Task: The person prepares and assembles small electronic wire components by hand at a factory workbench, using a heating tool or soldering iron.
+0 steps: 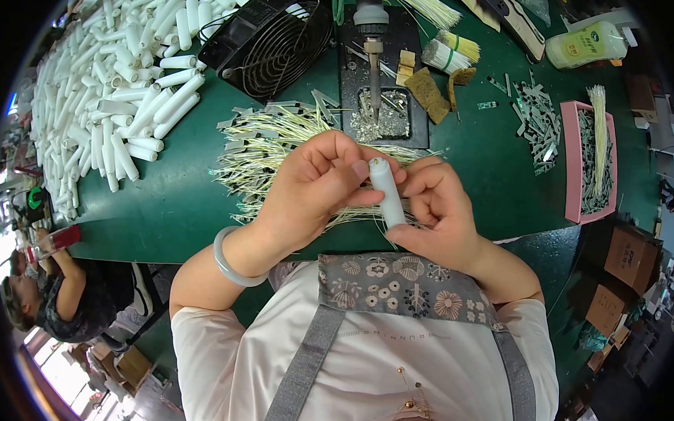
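Note:
In front of my chest I hold a slim white plastic tube (388, 194), nearly upright, its upper end tipped slightly left. My left hand (314, 183) is closed at the tube's upper end, thumb and fingers pinched against it; any small part between those fingertips is too small to make out. Lower down, my right hand (445, 218) grips the same tube, thumb near its bottom end and fingers curled along its right side. Just beyond my hands lies a heap of thin pale wires with flat grey strips (264, 150).
Many white tubes (110, 92) are piled at the left. A black fan (279, 49) and a soldering iron (374, 75) over a solder-filled tray (393, 127) stand ahead. On the right are a pink box (573, 165), small loose parts (538, 122) and a bottle (587, 46). Another person (58, 294) sits far left.

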`<state>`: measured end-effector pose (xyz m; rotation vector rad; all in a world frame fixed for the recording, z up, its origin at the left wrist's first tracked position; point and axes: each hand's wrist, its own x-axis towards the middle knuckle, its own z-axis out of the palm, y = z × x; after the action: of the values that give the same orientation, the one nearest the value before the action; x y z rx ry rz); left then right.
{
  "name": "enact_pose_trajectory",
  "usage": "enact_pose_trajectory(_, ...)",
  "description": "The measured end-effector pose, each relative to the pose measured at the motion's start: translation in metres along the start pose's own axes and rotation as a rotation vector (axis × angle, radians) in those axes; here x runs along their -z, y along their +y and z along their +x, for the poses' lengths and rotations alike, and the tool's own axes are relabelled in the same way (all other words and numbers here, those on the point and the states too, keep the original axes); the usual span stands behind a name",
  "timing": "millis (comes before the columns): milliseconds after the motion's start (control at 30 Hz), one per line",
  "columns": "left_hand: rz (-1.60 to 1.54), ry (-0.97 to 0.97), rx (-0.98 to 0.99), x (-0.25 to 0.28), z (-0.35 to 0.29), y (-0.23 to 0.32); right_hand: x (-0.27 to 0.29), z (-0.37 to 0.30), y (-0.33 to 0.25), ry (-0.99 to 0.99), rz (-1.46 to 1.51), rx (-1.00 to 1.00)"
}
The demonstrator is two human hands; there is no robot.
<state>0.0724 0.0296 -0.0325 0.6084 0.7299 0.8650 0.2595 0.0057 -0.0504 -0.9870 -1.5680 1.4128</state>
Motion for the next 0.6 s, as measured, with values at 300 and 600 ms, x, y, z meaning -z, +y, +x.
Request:
enact_pose_trajectory(300,-0.019,0.030,-0.024,0.005,0.009,0.001,0.025,0.021,-0.005,-0.043,-0.135,0.353)
enact_pose_trajectory(600,-0.022,0.045,-0.033,0.008,0.018,-0.001,0.024,0.042,-0.018,0.022,-0.346,0.235)
